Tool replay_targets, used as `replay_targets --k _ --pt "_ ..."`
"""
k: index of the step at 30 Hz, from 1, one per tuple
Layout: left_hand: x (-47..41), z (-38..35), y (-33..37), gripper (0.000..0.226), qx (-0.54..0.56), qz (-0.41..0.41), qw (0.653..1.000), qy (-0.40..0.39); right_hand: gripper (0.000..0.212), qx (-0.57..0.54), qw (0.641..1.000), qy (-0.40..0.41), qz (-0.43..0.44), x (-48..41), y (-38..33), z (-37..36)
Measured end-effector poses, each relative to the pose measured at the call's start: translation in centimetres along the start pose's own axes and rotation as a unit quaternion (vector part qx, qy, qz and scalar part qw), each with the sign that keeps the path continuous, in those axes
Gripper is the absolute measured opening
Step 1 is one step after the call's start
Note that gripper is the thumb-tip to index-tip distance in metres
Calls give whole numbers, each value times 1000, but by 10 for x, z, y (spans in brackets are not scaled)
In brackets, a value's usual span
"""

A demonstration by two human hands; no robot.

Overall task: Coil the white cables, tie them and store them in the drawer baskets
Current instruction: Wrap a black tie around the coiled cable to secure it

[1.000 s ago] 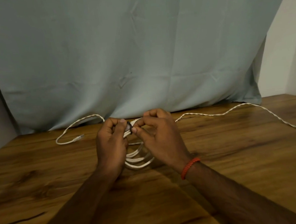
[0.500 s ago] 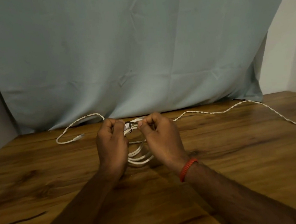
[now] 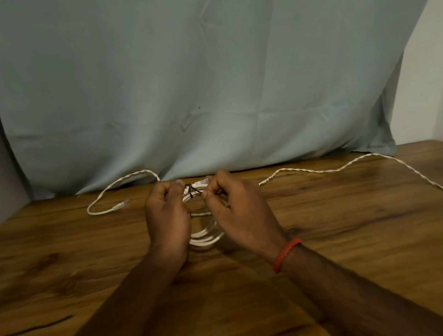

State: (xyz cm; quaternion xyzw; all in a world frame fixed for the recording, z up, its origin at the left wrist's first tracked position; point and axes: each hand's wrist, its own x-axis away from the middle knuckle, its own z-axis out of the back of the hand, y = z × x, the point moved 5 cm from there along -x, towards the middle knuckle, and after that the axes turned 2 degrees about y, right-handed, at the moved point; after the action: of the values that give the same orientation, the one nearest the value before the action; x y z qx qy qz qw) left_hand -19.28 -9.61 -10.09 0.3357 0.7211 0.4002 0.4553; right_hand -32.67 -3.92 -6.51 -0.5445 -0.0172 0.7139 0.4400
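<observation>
I see one pale blue-grey cloth backdrop [image 3: 205,73] across the back, no print or writing on it. One wooden table [image 3: 360,249] below, dark grain, no labels I can read. Two bare forearms come in from the bottom; one red cord bracelet [image 3: 286,254] on the right wrist. Two white cables, by my count: one loose twisted cable [image 3: 324,170] trailing along the back of the table, its right end running off frame and its left end curving round to a small plug lying flat left of the hands; one coiled cable [image 3: 205,235], several loops, held upright between both hands at table centre, bottom of the coil near or on the wood, I can't tell which. Left hand [image 3: 167,222] is curled closed, thumb and fingers pinching the coil's top left. Right hand [image 3: 240,215] likewise curled, fingertips pinching at the top right. One thin dark tie [image 3: 191,189] wraps the coil top between the two pinches. No brand markings visible anywhere.
</observation>
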Motion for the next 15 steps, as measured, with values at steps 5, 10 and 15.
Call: replay_targets --k 5,10,15 --pt "-1 1 -8 21 23 55 998 18 13 -6 999 -36 21 0 -1 -7" --pt "-3 3 -5 19 25 64 997 40 9 48 996 -46 57 -3 -4 -4" --pt "0 1 2 18 24 50 997 61 7 47 992 -37 115 -1 -14 -5"
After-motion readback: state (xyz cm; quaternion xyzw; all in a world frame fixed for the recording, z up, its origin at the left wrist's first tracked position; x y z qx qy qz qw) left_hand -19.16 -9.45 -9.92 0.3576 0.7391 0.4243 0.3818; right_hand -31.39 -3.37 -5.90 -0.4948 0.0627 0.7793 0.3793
